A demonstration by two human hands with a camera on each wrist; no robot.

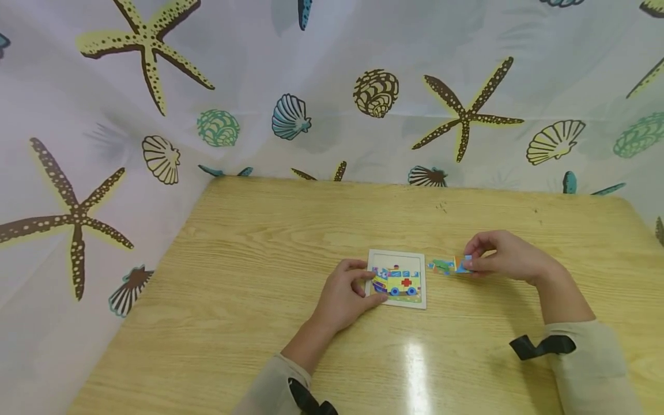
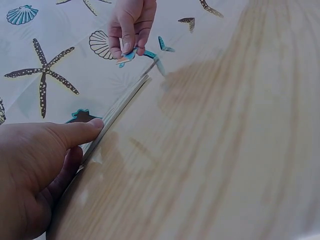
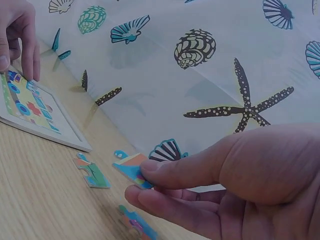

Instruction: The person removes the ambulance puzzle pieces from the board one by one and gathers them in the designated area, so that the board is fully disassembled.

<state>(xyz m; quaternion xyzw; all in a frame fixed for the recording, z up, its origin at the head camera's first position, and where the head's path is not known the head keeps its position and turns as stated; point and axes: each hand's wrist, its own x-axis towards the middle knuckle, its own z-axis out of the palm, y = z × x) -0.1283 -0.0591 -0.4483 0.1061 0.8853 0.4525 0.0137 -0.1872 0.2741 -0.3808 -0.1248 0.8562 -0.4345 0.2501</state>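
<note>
A square jigsaw puzzle board (image 1: 396,257) with a white frame lies on the table, its lower part filled with pieces that picture a yellow ambulance. My left hand (image 1: 344,294) grips the board's left side, with the thumb at the near corner. To the right of the board, my right hand (image 1: 510,258) pinches a blue and orange puzzle piece (image 3: 131,169) between thumb and fingers, raised above the table in the right wrist view. A green puzzle piece (image 3: 97,175) lies between the board and that hand. Beneath the fingers is another blue piece (image 3: 137,224), partly cut off by the frame.
The light wooden table (image 1: 249,253) stretches around the board on all sides. A white curtain (image 1: 332,69) printed with starfish and shells hangs along its back and left edges. Black straps (image 1: 542,347) hang from both sleeves.
</note>
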